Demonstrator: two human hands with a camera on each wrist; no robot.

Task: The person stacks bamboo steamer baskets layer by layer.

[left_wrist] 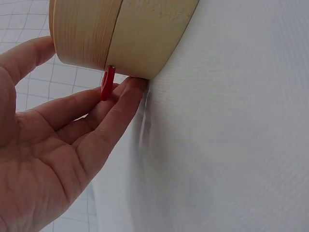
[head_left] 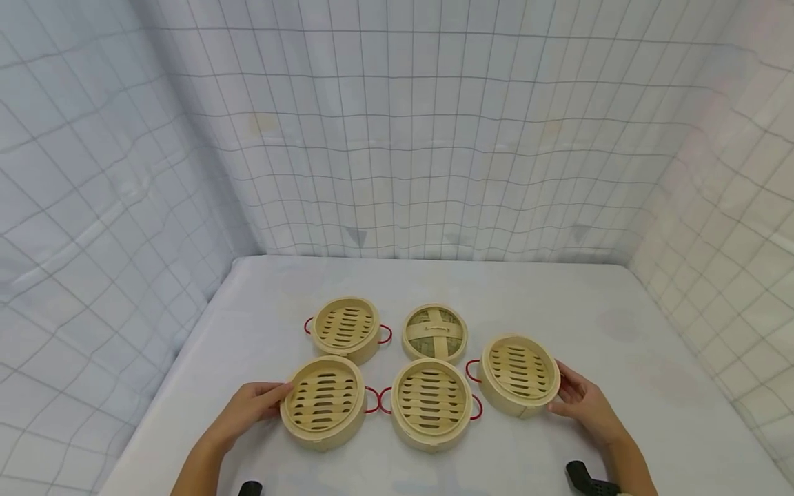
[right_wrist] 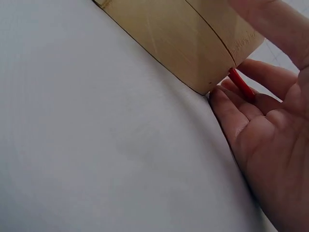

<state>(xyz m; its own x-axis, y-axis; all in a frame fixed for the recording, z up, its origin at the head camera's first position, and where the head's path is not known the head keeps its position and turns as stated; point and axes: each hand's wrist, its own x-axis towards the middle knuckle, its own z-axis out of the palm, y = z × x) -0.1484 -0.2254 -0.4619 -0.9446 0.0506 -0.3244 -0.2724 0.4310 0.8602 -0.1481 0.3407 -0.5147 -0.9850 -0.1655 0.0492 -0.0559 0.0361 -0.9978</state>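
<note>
Several round bamboo steamer baskets with slatted floors and red side handles stand on the white table. My left hand [head_left: 251,406] holds the side of the front-left basket [head_left: 324,402], thumb near its rim. In the left wrist view the fingers meet its lower wall around a red handle [left_wrist: 108,84]. On the right, my right hand [head_left: 583,399] holds the side of another basket [head_left: 517,375]. Its thumb and fingers are spread along the wall, by a red handle [right_wrist: 241,85]. Both baskets appear to rest on the table.
Between the held baskets stands a front-middle basket [head_left: 432,404]. Behind are a back-left basket [head_left: 346,327] and a woven bamboo lid [head_left: 435,333]. White gridded curtains [head_left: 434,138] enclose the table [head_left: 589,310] at back and sides. Black wrist devices [head_left: 586,477] show at the bottom.
</note>
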